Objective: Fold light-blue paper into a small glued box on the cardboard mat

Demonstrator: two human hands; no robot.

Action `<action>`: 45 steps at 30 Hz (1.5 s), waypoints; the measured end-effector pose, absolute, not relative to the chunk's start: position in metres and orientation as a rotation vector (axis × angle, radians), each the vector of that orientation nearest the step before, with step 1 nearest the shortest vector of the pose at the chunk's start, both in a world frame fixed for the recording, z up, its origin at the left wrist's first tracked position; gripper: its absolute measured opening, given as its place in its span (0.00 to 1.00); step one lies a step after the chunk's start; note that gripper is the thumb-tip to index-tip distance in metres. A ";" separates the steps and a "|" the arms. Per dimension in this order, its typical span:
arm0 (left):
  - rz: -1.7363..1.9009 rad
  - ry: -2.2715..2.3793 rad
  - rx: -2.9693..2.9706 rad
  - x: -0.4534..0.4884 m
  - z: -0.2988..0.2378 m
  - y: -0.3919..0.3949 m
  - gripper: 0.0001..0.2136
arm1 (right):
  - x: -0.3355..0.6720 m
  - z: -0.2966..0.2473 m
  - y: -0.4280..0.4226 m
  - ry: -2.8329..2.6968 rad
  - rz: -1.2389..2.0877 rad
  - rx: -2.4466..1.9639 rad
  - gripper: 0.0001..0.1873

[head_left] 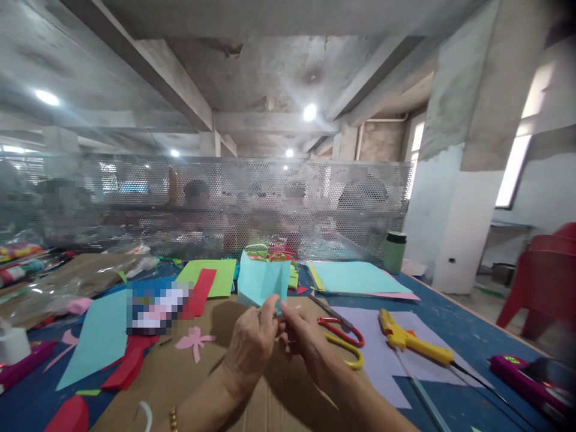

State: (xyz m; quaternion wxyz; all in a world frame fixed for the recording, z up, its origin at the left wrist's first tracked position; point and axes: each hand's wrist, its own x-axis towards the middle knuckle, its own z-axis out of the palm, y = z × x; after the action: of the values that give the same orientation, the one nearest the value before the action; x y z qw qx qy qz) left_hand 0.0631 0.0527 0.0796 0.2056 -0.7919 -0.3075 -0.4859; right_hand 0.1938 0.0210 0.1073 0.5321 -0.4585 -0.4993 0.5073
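Observation:
A light blue sheet of paper (263, 277), bent into an upright folded shape, stands above the cardboard (198, 396). My left hand (256, 333) pinches its lower edge, thumb and fingers pressed together. Right beside it, my right hand (303, 336) closes on the same edge, and the two sets of fingertips nearly meet. To the right of my right hand lie scissors with red handles (346, 333) and another pair with a yellow handle (353, 354). A pink paper bow shape (196, 342) rests on the cardboard left of my left hand.
A yellow glue gun (411, 342) with a cord lies on lilac paper (373, 360) at right. Stacked coloured sheets (360, 278) and a green bottle (395, 252) stand farther back. Red paper pieces (126, 366) lie at left. A perforated metal screen (252, 198) borders the table.

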 end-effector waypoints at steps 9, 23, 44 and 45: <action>-1.079 -0.836 -2.321 0.070 0.074 0.045 0.20 | 0.212 0.101 0.036 -1.217 0.927 -1.256 0.13; -2.537 -1.872 -2.279 0.050 0.104 0.062 0.16 | 0.235 0.103 0.055 -1.168 0.528 -1.353 0.13; -3.023 -1.811 -2.512 0.063 0.086 0.061 0.22 | 0.209 0.098 0.043 -1.206 0.747 -1.366 0.13; -3.020 -1.852 -2.502 0.064 0.086 0.061 0.21 | 0.209 0.096 0.044 -1.182 0.752 -1.374 0.11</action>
State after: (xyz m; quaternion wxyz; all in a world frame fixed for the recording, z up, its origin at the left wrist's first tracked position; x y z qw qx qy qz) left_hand 0.0641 0.0614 0.0855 -0.5628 -0.4769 -0.3529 -0.5755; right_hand 0.2093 0.0442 0.0957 0.5559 -0.5819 -0.5008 0.3187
